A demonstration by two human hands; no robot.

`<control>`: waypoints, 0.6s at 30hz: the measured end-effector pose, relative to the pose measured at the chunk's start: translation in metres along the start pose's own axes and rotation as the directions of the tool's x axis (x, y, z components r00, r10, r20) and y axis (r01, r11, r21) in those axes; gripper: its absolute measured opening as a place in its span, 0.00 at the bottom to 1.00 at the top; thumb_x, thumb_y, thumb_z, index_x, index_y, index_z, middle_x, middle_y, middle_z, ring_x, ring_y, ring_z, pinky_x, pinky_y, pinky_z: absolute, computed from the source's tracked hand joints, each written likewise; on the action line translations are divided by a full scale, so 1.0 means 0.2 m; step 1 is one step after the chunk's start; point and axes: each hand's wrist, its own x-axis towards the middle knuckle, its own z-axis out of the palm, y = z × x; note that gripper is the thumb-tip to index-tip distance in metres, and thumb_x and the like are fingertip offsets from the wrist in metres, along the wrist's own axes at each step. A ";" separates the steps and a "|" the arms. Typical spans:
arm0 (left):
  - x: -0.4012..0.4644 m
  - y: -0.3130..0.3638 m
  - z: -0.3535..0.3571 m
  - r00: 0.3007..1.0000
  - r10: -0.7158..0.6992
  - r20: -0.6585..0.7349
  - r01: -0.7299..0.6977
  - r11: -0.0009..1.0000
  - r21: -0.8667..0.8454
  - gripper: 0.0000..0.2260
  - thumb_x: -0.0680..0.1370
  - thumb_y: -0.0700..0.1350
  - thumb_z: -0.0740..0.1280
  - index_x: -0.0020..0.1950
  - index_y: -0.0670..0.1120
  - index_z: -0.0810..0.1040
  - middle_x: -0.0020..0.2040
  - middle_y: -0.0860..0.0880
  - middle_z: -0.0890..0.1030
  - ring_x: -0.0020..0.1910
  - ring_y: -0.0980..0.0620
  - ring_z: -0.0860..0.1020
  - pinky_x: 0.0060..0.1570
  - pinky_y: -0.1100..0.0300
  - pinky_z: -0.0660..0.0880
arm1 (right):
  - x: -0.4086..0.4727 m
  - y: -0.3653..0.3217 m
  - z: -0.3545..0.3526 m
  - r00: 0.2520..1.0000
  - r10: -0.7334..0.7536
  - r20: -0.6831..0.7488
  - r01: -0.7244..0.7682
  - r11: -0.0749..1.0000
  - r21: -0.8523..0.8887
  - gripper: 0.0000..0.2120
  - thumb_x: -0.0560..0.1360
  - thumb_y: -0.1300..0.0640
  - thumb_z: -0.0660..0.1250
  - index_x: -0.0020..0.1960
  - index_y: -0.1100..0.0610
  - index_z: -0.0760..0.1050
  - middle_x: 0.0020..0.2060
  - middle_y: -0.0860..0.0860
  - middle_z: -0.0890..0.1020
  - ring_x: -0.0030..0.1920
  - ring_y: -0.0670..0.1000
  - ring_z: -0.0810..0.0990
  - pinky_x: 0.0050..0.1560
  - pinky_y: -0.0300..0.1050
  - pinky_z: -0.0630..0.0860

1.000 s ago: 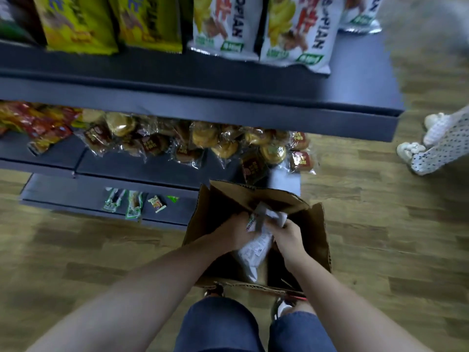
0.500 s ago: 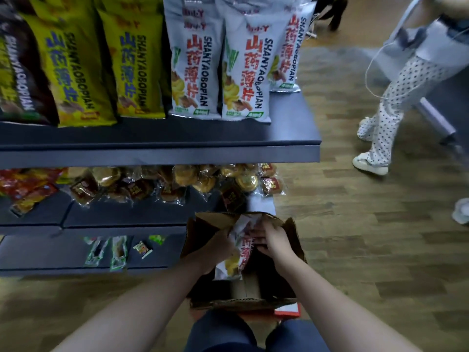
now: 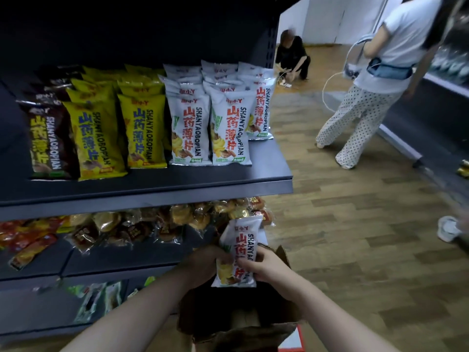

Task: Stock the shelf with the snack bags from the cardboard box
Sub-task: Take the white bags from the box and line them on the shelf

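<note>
A white snack bag with red lettering is held upright just above the open cardboard box on the floor. My left hand grips its left edge and my right hand grips its right edge. On the dark upper shelf stand rows of matching white bags, with yellow bags and a dark brown bag to their left. The box's inside is dark, so its contents are unclear.
The lower shelf holds wrapped pastries and red packets. A person in dotted trousers stands on the wood floor to the right, with a white cable trailing. Another person crouches far back. A shoe shows at the right edge.
Both hands have lifted the white bag up out of the box. My view has tilted upward, bringing the whole upper shelf and the people behind into sight.
</note>
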 end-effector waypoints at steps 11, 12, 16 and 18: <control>-0.16 0.36 0.18 0.932 0.361 -0.037 -0.326 0.877 0.353 0.17 0.73 0.34 0.69 0.58 0.49 0.79 0.53 0.50 0.84 0.53 0.49 0.82 0.53 0.55 0.79 | -0.15 -0.38 -0.09 0.942 -0.323 -0.088 0.312 0.943 -0.119 0.14 0.74 0.50 0.69 0.55 0.58 0.78 0.50 0.53 0.84 0.51 0.54 0.83 0.53 0.50 0.79; -0.15 0.39 0.20 0.921 0.385 -0.057 -0.344 0.875 0.341 0.16 0.73 0.34 0.69 0.58 0.48 0.79 0.52 0.49 0.84 0.53 0.49 0.82 0.52 0.57 0.79 | -0.16 -0.42 -0.09 0.931 -0.351 -0.102 0.336 0.932 -0.139 0.15 0.74 0.49 0.68 0.55 0.58 0.78 0.50 0.53 0.85 0.50 0.53 0.84 0.52 0.48 0.79; -0.13 0.50 0.26 0.887 0.447 -0.117 -0.397 0.866 0.303 0.13 0.74 0.36 0.69 0.57 0.44 0.80 0.50 0.47 0.84 0.50 0.48 0.83 0.53 0.53 0.78 | -0.19 -0.57 -0.11 0.896 -0.425 -0.131 0.396 0.897 -0.199 0.13 0.77 0.48 0.65 0.54 0.56 0.78 0.48 0.50 0.85 0.47 0.48 0.84 0.44 0.37 0.76; -0.11 0.55 0.29 0.865 0.487 -0.122 -0.433 0.846 0.311 0.12 0.74 0.35 0.68 0.57 0.45 0.80 0.50 0.47 0.85 0.49 0.47 0.83 0.52 0.51 0.79 | -0.18 -0.64 -0.13 0.890 -0.436 -0.134 0.401 0.888 -0.224 0.11 0.78 0.49 0.63 0.54 0.54 0.78 0.48 0.49 0.85 0.49 0.49 0.84 0.47 0.41 0.78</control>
